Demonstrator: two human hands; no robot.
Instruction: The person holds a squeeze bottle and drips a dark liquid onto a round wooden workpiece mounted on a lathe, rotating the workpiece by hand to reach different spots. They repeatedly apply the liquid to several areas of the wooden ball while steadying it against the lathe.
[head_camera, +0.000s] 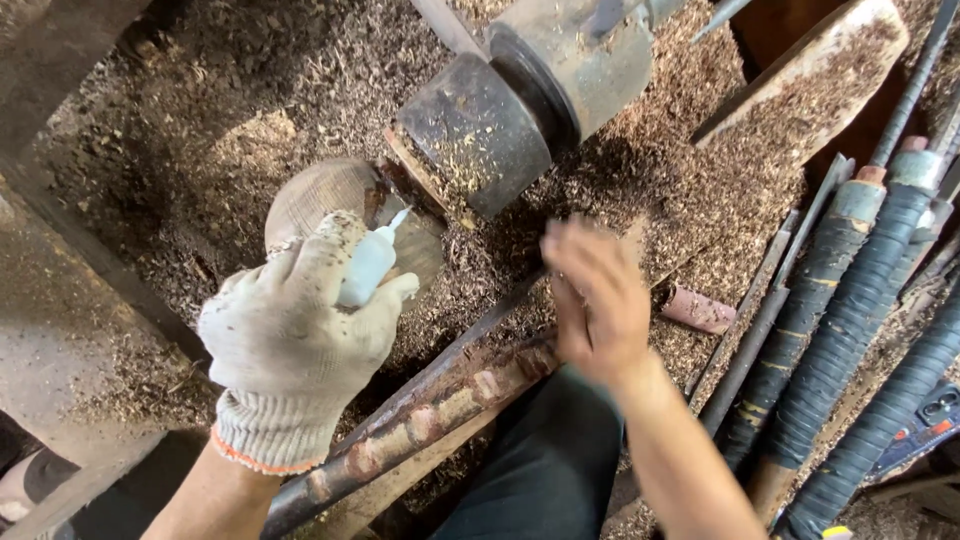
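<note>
Nearest: dark trouser leg (545, 470) at bottom centre, between the two forearms. Just beyond it a rusty metal bar (420, 425) runs diagonally from lower left up toward centre, a wooden strip alongside it.

Left hand (290, 340), in a dirty white knit glove with an orange cuff edge, fingers wrapped around a small white squeeze bottle (368, 265). Bottle tilts up-right, nozzle tip touching or just short of the round wooden piece (335, 200); cannot tell which. The wooden piece sits just past the glove, its right edge against the dark cylindrical chuck (470, 130) of the lathe.

Right hand (598, 295), bare, motion-blurred, palm down, fingers held roughly together and pointing away; holds nothing that shows. It hovers over the shavings (650, 170), just right of the bar's upper end. A small pinkish cylinder (697, 310) lies just beside it to the right.

Right edge: a row of long tool handles (850, 300) wrapped in dark tape, packed side by side, little room there. A wooden plank (800, 75) lies angled at top right.

Open room: a wide shavings-covered stretch at upper left, beyond the glove. Left edge is bounded by a grey slanted beam (60, 330). Farthest: the grey lathe body (580, 45) at top centre.
</note>
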